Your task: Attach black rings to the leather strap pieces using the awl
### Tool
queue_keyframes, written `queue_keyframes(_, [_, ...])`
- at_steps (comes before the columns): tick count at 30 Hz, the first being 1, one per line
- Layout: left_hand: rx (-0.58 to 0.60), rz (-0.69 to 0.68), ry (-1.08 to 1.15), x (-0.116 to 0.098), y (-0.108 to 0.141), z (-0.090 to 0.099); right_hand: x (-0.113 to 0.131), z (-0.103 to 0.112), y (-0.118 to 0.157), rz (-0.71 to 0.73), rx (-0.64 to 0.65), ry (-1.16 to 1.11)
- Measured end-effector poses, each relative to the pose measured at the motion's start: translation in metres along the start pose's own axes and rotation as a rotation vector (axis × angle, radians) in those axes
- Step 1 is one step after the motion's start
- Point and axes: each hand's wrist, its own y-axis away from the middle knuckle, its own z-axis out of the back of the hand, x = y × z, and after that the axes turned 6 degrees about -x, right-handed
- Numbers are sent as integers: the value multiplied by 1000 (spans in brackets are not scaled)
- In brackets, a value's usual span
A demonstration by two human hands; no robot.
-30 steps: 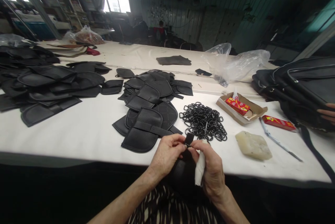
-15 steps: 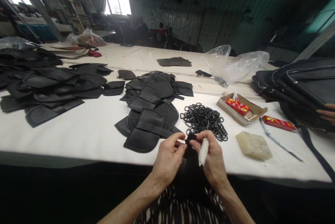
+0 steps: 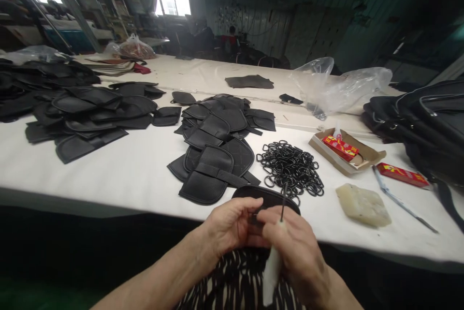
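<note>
At the table's front edge my left hand [image 3: 232, 223] is closed on a black padded piece [image 3: 266, 197], whose rounded end rests over the edge. My right hand [image 3: 295, 247] holds an awl with a white wrapped handle [image 3: 272, 269], its thin metal shaft pointing up, while its fingertips meet the same piece beside my left fingers. What lies between the fingertips is hidden. Just beyond is a heap of black metal rings [image 3: 290, 167]. To its left, stitched black pieces with straps [image 3: 208, 174] lie in a pile.
More black pieces [image 3: 105, 111] are heaped at the left. On the right are an open carton [image 3: 348, 169] with red boxes, a yellowish block [image 3: 363, 205], a thin pen-like tool [image 3: 406, 207] and a black bag [image 3: 435, 126]. Clear plastic bags [image 3: 344, 87] lie further back.
The black piece has turned, so its wide rounded end now shows beyond my hands. My right hand has tipped the awl shaft-up. A hand at the bag has gone from view.
</note>
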Motion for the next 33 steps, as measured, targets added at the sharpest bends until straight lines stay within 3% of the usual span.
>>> queue_keyframes(3, [-97,-42,-25,5,1,-2,10,-3,4,252,-4,91])
queue_keyframes(8, [-175,-193,-123,14,-4,-6,8,-4,9,263,16,36])
queue_keyframes(11, [-191,-316,-138,21,-7,-5,5,-3,19,95,-31,2])
queue_keyframes(16, [-133,-453,-213,38,-9,-2,9,-6,37,-388,-154,-97])
queue_keyframes(19, [-108,-532,-246,46,-6,-3,14,-7,37,-588,-215,-1])
queue_keyframes(21, [-97,-565,-257,49,-4,-5,16,-6,35,-686,-192,55])
queue_keyframes(27, [-51,-541,-160,60,-6,0,20,-6,28,-858,-122,71])
queue_keyframes(33, [-379,-528,-34,77,-14,12,21,-7,28,-905,-92,60])
